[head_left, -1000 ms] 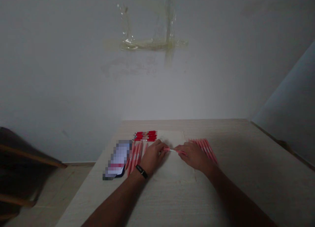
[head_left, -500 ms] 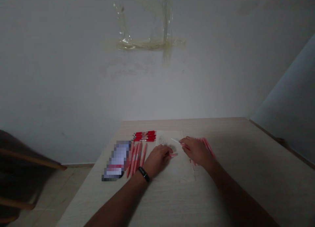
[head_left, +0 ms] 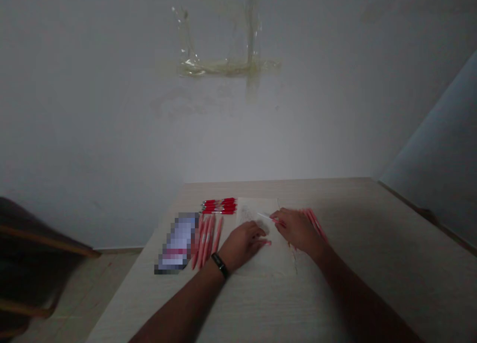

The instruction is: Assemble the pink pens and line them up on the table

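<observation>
One pink pen part [head_left: 275, 220] with white stick [head_left: 264, 216], clamped in fingers [head_left: 282, 214] of right hand [head_left: 296, 229], over paper [head_left: 261, 263]. At left hand [head_left: 244, 240], small pink piece [head_left: 268, 242]; cannot tell if pinched. Best to grip lightly, keeping stick unbent.

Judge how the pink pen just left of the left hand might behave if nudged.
The pink pen looks slim and round-barrelled on a flat table, so it may roll sideways. Its straight shape suggests it is stiff. Nudged left, it would probably bump the neighbouring pens lying close by.
</observation>
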### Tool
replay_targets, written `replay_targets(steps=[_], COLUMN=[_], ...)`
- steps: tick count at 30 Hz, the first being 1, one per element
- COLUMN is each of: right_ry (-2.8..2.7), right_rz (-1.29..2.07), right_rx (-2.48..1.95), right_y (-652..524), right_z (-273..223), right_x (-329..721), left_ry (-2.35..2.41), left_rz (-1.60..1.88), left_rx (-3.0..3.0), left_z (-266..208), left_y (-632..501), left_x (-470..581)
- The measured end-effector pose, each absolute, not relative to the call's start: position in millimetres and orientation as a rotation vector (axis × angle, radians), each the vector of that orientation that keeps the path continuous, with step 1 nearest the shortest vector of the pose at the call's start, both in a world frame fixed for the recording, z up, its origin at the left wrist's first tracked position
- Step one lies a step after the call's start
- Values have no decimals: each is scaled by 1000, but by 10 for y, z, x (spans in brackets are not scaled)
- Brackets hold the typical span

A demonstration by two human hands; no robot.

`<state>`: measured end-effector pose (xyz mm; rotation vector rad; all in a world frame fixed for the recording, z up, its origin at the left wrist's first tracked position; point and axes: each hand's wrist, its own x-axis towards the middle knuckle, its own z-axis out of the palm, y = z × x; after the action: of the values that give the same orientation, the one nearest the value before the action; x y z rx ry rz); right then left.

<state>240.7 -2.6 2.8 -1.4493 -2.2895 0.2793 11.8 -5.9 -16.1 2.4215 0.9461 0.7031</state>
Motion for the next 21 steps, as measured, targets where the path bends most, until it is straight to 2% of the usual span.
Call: replay_targets(steps=[6,21], right_ry=[-2391,-2384], right_rz=[340,219], right_rx=[-1322,-1249], right_y=[-79,-145], right_z=[1,-14], right_x=[2321,2096], left_ry=[1137,1243], left_rz=[946,633], left_rx=[2418,2434], left_z=[-58,-102], left_y=[7,-11], left_x=[0,40])
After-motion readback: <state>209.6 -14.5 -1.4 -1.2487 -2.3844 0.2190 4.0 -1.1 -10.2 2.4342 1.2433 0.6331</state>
